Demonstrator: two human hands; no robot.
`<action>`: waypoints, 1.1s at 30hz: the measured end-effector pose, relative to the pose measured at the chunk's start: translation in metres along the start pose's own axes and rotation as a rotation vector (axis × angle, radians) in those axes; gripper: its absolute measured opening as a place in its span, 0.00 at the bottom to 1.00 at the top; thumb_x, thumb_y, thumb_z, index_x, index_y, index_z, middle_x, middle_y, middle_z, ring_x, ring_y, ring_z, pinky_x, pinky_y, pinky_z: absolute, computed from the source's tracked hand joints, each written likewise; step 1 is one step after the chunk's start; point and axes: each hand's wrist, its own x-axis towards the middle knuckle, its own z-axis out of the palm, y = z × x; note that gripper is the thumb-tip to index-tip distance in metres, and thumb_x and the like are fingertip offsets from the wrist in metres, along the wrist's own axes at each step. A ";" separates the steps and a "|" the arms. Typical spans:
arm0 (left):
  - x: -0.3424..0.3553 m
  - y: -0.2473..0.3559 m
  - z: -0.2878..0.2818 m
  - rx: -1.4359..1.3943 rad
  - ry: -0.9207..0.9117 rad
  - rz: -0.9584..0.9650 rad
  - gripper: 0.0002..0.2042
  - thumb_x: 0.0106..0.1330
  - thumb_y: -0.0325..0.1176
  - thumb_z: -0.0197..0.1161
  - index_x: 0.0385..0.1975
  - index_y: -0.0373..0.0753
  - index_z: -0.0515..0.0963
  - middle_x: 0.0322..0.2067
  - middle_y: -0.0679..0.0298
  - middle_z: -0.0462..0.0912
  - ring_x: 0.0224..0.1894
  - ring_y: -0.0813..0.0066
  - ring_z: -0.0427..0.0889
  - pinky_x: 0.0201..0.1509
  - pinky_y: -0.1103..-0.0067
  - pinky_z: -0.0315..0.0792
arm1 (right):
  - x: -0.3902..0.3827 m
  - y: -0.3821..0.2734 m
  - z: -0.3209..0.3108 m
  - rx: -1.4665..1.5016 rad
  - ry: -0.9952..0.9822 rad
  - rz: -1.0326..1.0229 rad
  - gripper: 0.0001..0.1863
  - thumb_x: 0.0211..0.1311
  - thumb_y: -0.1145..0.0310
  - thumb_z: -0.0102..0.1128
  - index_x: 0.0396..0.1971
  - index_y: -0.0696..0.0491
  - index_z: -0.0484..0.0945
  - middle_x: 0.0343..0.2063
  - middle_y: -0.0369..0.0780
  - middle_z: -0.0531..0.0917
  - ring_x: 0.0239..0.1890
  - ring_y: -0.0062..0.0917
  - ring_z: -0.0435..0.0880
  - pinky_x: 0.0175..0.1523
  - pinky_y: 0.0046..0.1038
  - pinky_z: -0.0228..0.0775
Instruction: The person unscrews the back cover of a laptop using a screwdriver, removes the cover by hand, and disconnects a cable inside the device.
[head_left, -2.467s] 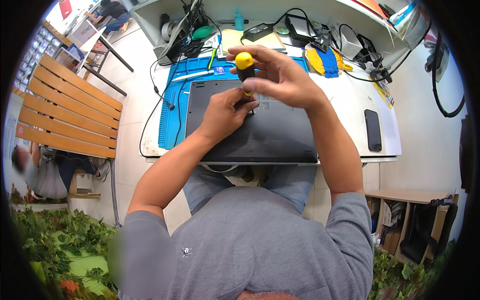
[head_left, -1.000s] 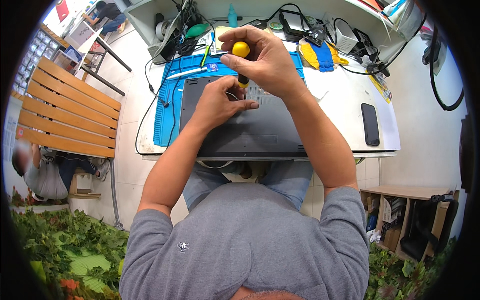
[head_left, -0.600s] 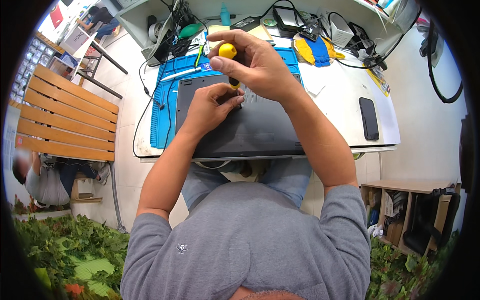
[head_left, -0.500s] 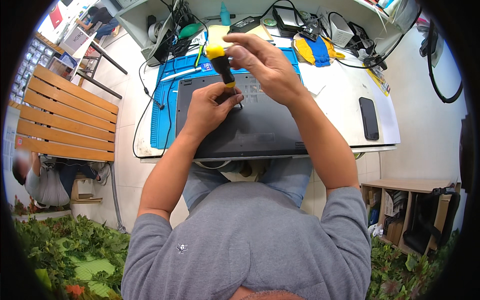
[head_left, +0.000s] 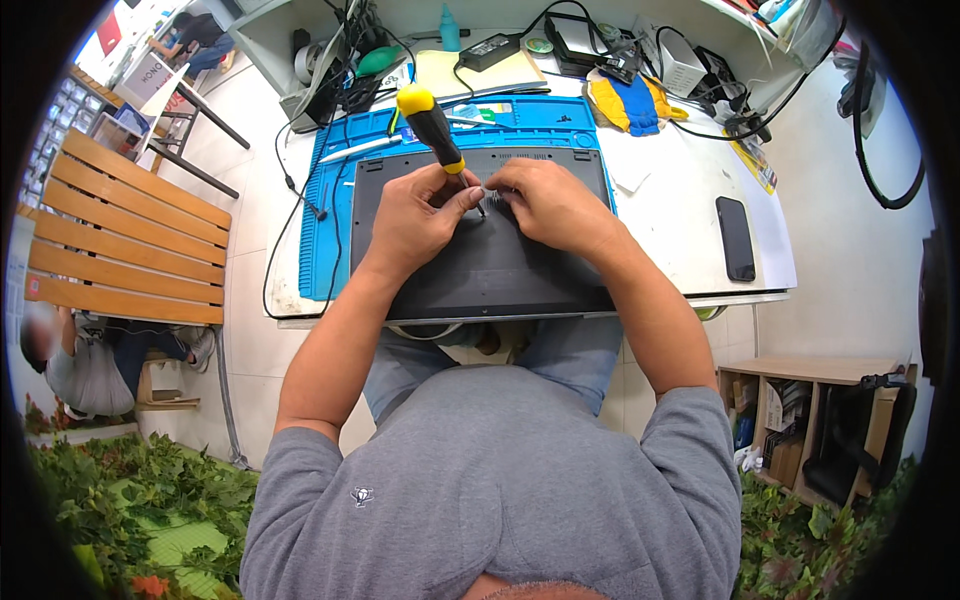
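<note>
A dark laptop [head_left: 480, 270] lies underside up, its vent slots toward the far edge, on a blue mat [head_left: 325, 230] that shows past its left, far and right edges. Above the far half of the laptop, a screwdriver [head_left: 430, 125] with a yellow and black handle leans to the left, its thin shaft running down to the laptop's cover left of the middle. The left hand [head_left: 415, 215], over the laptop's left half, is drawn in narrow, thumb and fingers pinched about the lower shaft. The right hand [head_left: 555, 205], over the laptop's right half, has its fingers bent, their tips just beside the shaft; whether they touch it or hold anything small, I cannot tell. On the mat beyond the laptop's far left corner lies a slim white tool [head_left: 360, 150]. Farther past the laptop's far edge are a yellow folder [head_left: 440, 72], a black power adapter [head_left: 490, 50], a green bulb [head_left: 378, 60] and an upright light-blue bottle [head_left: 449, 28]. Blue and yellow gloves [head_left: 635, 105] rest beyond the laptop's far right corner. A dark phone [head_left: 735, 240] lies on the white table [head_left: 670, 220], well apart from the laptop's right edge.
</note>
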 end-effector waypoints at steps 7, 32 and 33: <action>-0.002 -0.007 0.002 0.080 -0.010 0.042 0.06 0.72 0.26 0.75 0.44 0.32 0.88 0.32 0.65 0.91 0.37 0.82 0.89 0.45 0.81 0.80 | -0.001 0.004 -0.010 0.036 0.031 0.025 0.12 0.68 0.79 0.64 0.49 0.62 0.88 0.44 0.50 0.89 0.49 0.47 0.89 0.55 0.41 0.82; -0.058 0.012 -0.025 -0.129 0.070 -0.058 0.07 0.74 0.25 0.72 0.48 0.32 0.85 0.33 0.64 0.90 0.37 0.79 0.90 0.46 0.80 0.81 | 0.052 0.110 -0.024 -0.371 0.278 0.093 0.09 0.66 0.71 0.69 0.43 0.56 0.92 0.41 0.49 0.92 0.45 0.47 0.92 0.56 0.42 0.83; -0.066 0.014 -0.022 -0.072 0.006 -0.040 0.08 0.75 0.26 0.72 0.48 0.32 0.84 0.35 0.63 0.89 0.39 0.77 0.90 0.47 0.80 0.83 | 0.057 0.118 -0.026 -0.394 0.266 0.128 0.10 0.66 0.71 0.69 0.44 0.56 0.93 0.41 0.49 0.93 0.45 0.47 0.92 0.56 0.42 0.83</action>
